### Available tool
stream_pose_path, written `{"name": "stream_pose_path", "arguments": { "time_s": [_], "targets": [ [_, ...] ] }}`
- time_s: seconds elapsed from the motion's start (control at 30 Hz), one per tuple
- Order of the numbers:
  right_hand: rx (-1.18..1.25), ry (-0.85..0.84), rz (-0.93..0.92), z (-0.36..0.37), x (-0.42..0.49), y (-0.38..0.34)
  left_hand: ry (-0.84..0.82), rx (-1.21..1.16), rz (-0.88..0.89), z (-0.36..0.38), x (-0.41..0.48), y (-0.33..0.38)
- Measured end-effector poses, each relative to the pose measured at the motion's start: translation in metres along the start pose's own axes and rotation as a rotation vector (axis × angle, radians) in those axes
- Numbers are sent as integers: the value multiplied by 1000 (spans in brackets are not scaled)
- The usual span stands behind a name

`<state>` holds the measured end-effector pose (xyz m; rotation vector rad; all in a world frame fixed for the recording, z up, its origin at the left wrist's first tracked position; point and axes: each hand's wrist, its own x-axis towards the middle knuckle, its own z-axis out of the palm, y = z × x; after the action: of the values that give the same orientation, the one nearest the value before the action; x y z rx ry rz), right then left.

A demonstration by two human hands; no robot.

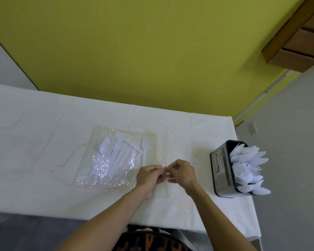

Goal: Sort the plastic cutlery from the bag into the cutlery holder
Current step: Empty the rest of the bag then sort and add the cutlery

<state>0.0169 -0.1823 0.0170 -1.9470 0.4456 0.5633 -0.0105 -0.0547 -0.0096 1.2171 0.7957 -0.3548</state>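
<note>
A clear plastic bag (pixel 98 171) lies flat on the white table, with several white plastic forks, spoons and knives (pixel 116 154) inside it. My left hand (pixel 149 175) and my right hand (pixel 180 172) meet at the bag's right edge, and each pinches the thin clear plastic there between thumb and fingers. A dark cutlery holder (pixel 222 171) stands near the table's right edge. It is packed with white plastic cutlery (pixel 246 169) that sticks out toward the right.
The table (pixel 43 142) wears a white cloth and ends close to the holder on the right. A yellow-green wall stands behind it. A wooden cabinet (pixel 297 48) hangs at the upper right. Grey floor lies to the right of the table.
</note>
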Motion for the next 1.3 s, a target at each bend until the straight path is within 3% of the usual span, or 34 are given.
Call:
{"name": "stream_pose_path", "arguments": {
  "time_s": [0.4, 0.53, 0.6, 0.7, 0.87, 1.3],
  "targets": [
    [-192, 183, -99, 20, -8, 10, 82, -107, -10, 10, -4, -7],
    [-129, 36, -56, 9, -12, 10, 101, -149, 12, 5, -4, 0],
    [-147, -38, -58, 3, -15, 12, 62, -106, -13, 0, 2, 3],
    [-140, -22, -108, 0, -17, 15, -3, 42, -57, -2, 2, 6],
    [-156, 16, -142, 0, -22, 15, -16, 335, 50, 3, -9, 13],
    [-627, 145, -251, 21, -24, 21, -44, 628, 221, 14, -17, 17]
  ]
}}
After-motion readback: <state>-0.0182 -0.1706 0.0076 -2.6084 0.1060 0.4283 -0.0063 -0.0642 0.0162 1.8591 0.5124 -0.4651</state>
